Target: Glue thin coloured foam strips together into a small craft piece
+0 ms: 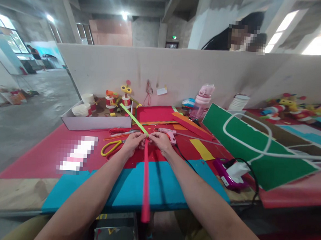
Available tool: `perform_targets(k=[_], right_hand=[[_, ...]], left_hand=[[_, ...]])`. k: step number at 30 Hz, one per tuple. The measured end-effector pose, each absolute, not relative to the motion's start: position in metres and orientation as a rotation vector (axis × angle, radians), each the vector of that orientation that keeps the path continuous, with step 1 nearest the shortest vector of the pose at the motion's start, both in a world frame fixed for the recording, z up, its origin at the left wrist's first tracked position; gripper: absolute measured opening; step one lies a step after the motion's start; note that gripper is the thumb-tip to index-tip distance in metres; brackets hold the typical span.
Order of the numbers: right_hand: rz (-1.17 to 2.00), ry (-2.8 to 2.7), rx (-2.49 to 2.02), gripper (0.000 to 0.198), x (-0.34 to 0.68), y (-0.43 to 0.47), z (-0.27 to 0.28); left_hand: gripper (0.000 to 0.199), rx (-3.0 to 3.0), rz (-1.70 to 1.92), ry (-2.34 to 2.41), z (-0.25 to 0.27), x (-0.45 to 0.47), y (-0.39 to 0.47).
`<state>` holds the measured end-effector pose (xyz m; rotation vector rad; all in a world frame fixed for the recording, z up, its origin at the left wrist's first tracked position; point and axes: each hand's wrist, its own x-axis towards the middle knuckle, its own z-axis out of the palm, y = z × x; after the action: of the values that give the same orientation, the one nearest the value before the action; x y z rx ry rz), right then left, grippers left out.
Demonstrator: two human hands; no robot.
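Observation:
Two narrow paper strips meet at my fingertips above the table. The yellow-green strip runs away to the upper left; the pinkish-red strip hangs toward me over the blue sheet. My left hand pinches the strips where they cross. Close beside it, my right hand pinches the same junction, its fingertips almost touching the left ones. Exactly how the strips overlap is hidden by the fingers. Yellow-handled scissors lie left of my left hand. A pink glue gun rests just behind my right hand.
A shallow box with paper cups and cup figures stands at the back left. On the right are a purple power strip with a white plug, a looping white cable and a green board. A pink bottle stands near the partition.

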<state>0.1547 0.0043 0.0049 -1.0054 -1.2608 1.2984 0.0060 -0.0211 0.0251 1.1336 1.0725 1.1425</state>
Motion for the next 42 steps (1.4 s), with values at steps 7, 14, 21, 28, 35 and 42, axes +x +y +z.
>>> perform_targets(k=[7, 14, 21, 28, 35, 42], right_hand=[[1.511, -1.193, -0.913, 0.026, 0.157, 0.002, 0.009], [1.549, -1.215, -0.914, 0.03, 0.16, 0.001, 0.012], [1.478, -1.112, -1.036, 0.022, 0.161, 0.005, 0.011], [1.346, -1.183, -1.11, 0.011, 0.161, 0.007, 0.009], [1.32, -1.154, -1.083, 0.014, 0.164, 0.012, 0.007], [1.278, -0.945, -0.878, 0.019, 0.169, 0.018, 0.011]], left_hand=[[0.028, 1.154, 1.111, 1.099, 0.025, 0.002, -0.018], [0.027, 1.19, 1.121, 1.129, 0.023, 0.002, -0.017], [0.021, 1.347, 0.998, 1.131, 0.021, 0.002, -0.017], [0.011, 2.114, 0.952, 1.399, 0.024, -0.007, -0.01], [0.019, 2.144, 0.957, 1.281, 0.019, -0.01, -0.007], [0.051, 1.358, 0.888, 0.829, 0.044, -0.024, -0.02]])
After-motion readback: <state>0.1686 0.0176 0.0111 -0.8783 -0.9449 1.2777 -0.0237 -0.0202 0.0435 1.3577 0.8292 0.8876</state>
